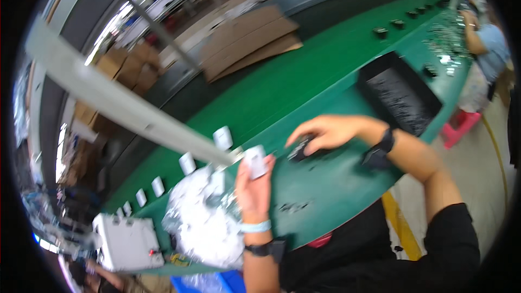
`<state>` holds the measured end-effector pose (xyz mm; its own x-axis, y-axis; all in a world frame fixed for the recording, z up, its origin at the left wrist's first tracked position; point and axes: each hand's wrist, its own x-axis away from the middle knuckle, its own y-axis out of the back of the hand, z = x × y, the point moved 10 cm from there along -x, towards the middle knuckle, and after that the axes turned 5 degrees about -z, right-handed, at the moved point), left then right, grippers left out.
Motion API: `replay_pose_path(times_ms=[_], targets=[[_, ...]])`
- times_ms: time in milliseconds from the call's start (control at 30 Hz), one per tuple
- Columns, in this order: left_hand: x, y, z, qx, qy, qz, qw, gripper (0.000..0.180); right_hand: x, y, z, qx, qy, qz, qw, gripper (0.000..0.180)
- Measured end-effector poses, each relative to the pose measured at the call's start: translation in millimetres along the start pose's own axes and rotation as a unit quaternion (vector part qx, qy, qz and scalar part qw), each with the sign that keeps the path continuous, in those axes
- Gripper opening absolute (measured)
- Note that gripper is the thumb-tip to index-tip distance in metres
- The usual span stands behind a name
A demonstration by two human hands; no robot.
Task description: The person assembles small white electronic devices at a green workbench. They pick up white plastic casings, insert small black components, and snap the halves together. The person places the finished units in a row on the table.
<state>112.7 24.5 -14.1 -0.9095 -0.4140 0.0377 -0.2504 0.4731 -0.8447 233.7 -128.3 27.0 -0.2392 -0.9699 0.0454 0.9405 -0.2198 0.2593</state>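
My left hand (251,184) holds a small white rectangular part (255,161) upright above the green table (304,81). My right hand (325,132) reaches forward and rests its fingers on a small black part (299,153) lying on the table. A crumpled clear plastic bag of white parts (203,220) sits just left of my left hand. Both wrists wear bands, and a black strap device (375,157) hangs by the right wrist.
Several white parts (187,163) stand in a row along the conveyor. A black tray (399,95) lies to the far right, with small black parts (381,32) beyond. A white box-shaped machine (127,242) stands at lower left. Another person (485,43) works at the far end. Cardboard sheets (247,40) lie across the belt.
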Motion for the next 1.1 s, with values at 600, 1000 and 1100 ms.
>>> replay_pose_path(times_ms=[600,1000,1100], targets=[[10,-2,7,-0.152,0.009,-0.05,0.987,0.038,-25,-30,-5,-0.168,0.032,-0.206,0.963,0.041],[12,-6,16,-0.294,0.01,-0.05,0.955,0.04,-20,-22,-12,-0.154,0.015,-0.251,0.955,0.029],[13,-8,16,-0.299,0.005,-0.05,0.953,0.041,-20,-24,-11,-0.151,0.017,-0.248,0.957,0.029]])
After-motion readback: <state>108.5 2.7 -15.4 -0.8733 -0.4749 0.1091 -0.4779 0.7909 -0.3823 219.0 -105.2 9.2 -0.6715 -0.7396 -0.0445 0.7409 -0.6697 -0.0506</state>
